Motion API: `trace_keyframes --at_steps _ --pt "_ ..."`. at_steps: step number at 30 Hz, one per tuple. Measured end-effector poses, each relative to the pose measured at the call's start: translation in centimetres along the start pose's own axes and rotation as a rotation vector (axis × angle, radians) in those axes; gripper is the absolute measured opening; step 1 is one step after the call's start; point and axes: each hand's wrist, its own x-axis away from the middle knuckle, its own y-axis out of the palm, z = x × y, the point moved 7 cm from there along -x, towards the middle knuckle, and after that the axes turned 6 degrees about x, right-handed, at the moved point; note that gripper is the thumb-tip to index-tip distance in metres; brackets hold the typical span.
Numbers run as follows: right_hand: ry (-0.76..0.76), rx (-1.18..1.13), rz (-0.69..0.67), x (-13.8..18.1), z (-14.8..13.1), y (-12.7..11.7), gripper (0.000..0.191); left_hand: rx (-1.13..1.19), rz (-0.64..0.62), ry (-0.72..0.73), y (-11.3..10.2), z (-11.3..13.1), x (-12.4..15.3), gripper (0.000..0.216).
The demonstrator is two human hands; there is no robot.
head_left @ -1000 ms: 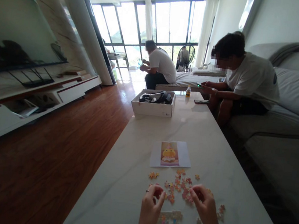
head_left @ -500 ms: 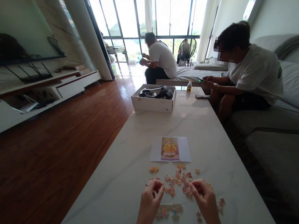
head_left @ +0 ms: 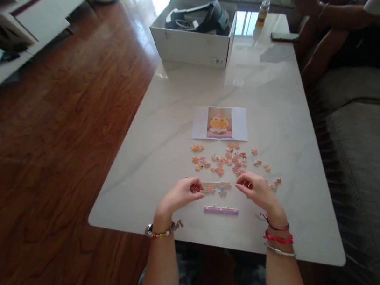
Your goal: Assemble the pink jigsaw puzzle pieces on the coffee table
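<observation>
Several small jigsaw pieces (head_left: 232,160) lie scattered on a white marble table (head_left: 164,124), below a printed reference picture (head_left: 220,122) of a yellow chick. My left hand (head_left: 182,195) hovers at the left end of a joined strip of pieces (head_left: 217,188), fingers curled in a pinch. My right hand (head_left: 256,190) is at the strip's right end, fingers curled too. What either hand pinches is too small to name. A purple joined strip (head_left: 220,209) lies nearer me, between both hands.
A white box (head_left: 192,46) with a dark headset stands at the table's far end, beside a small bottle (head_left: 263,9) and a phone (head_left: 284,36). Another person (head_left: 337,21) sits on the grey sofa (head_left: 371,135) to the right. Wooden floor (head_left: 55,119) lies to the left.
The view has tilted sharply down from the room to the tabletop. My hands have drawn nearer me, from the loose pieces to the ends of the joined strip.
</observation>
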Motion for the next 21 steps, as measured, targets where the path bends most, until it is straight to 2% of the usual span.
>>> trace_keyframes --at_steps 16,21 --pt "0.031 0.055 0.003 0.2 0.8 -0.1 0.014 -0.042 0.070 0.023 -0.4 -0.7 -0.4 0.006" --pt "0.076 0.056 0.062 0.5 1.5 -1.1 0.012 -0.103 0.174 0.002 -1.3 -1.3 -0.5 0.005"
